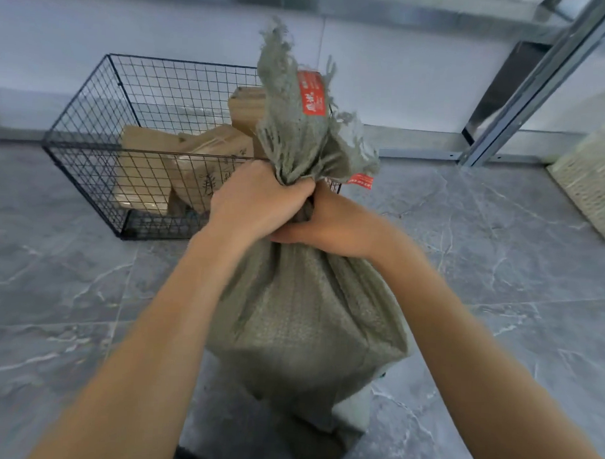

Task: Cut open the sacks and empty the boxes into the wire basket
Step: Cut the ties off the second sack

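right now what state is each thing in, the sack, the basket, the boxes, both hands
green woven sack: bulging, neck bunched shut, frayed top upright
left hand: grips the sack's neck
right hand: grips the neck, beside the left
black wire basket: upright, top open, partly filled
cardboard boxes: jumbled inside the basket

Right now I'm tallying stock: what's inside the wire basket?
Cardboard boxes piled in the wire basket; the sack and left hand cover its right side, so no exact count.

grey marbled floor tiles (pixel 498 270), pale wall (pixel 402 78), metal shelving frame (pixel 525 82), woven basket (pixel 591 177)
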A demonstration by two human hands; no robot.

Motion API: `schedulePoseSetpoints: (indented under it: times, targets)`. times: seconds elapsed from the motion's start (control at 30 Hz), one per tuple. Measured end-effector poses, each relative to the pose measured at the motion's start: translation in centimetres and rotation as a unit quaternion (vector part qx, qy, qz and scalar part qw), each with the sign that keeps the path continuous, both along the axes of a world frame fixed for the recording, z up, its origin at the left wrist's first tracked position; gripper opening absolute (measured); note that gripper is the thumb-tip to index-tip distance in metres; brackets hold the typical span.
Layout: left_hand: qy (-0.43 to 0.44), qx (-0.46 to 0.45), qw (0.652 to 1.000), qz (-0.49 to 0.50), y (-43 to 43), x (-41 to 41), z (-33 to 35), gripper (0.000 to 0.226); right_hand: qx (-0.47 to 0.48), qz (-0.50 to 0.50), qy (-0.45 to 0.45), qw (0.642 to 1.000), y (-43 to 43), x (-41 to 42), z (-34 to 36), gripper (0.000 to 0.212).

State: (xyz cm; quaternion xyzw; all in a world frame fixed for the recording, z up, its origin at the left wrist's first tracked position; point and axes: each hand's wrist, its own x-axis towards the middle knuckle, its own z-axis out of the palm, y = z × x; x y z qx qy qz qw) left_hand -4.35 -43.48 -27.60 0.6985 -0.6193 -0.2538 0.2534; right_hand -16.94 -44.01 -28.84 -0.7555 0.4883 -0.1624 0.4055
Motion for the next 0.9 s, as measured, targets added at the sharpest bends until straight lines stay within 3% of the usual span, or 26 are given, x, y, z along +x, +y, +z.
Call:
schedulePoseSetpoints:
  times: [0.17,0.3,0.4,0.53,0.63,0.73,0.9]
  targets:
    - [0.048,0.003,0.999,0.015,0.4,0.3,0.4,0.027,0.014,0.006,0.078,0.997,0.1,1.2,-0.7,0.078]
    - [0.112,-0.025,0.993,0.034,0.2,1.2,0.4,0.021,-0.038,-0.018,0.093,0.995,0.8,2.0,-1.0,0.093]
    - [0.163,-0.026,0.985,0.046,0.2,2.1,0.4,0.026,-0.049,0.016,0.060,0.997,0.7,1.7,-0.5,0.085]
    - [0.227,-0.029,0.972,0.058,0.3,2.8,0.1,0.035,-0.049,0.054,0.100,0.992,-0.5,1.3,0.2,0.094]
    - [0.251,-0.041,0.964,0.071,0.1,2.5,0.0,0.038,-0.060,-0.016,0.066,0.996,-0.6,2.5,-1.2,0.091]
    - [0.220,-0.040,0.972,0.070,-0.4,2.1,-0.2,0.022,-0.049,-0.089,0.034,0.994,-0.3,3.8,-2.8,0.093]
    - [0.180,-0.059,0.979,0.078,-1.0,1.6,-0.3,0.019,-0.088,-0.161,0.056,0.981,-1.9,4.9,-4.0,0.045]
